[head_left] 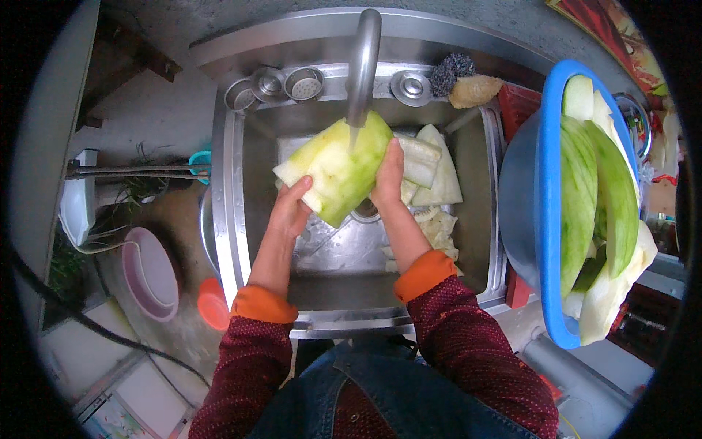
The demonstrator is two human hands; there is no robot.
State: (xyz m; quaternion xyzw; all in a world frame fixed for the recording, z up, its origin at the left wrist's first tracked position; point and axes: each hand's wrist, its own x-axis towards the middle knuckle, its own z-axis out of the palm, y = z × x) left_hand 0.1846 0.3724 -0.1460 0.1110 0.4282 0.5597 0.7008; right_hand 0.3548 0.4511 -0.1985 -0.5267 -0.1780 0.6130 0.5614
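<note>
A large peeled pale-green gourd piece point(338, 168) is held over the steel sink point(231, 219), under the tap point(363, 66) with a thin stream of water falling on it. My left hand point(290, 208) grips its lower left end. My right hand point(388, 175) presses on its right side. More cut white-green gourd pieces point(433, 172) lie in the sink basin behind and to the right of my right hand.
A blue basin point(545, 219) holding several long green gourd slices stands on the right of the sink. Scrubbers point(462, 80) and strainer cups point(303, 83) sit on the sink's back ledge. On the floor at left are a pink basin point(150, 272) and an orange cup point(213, 304).
</note>
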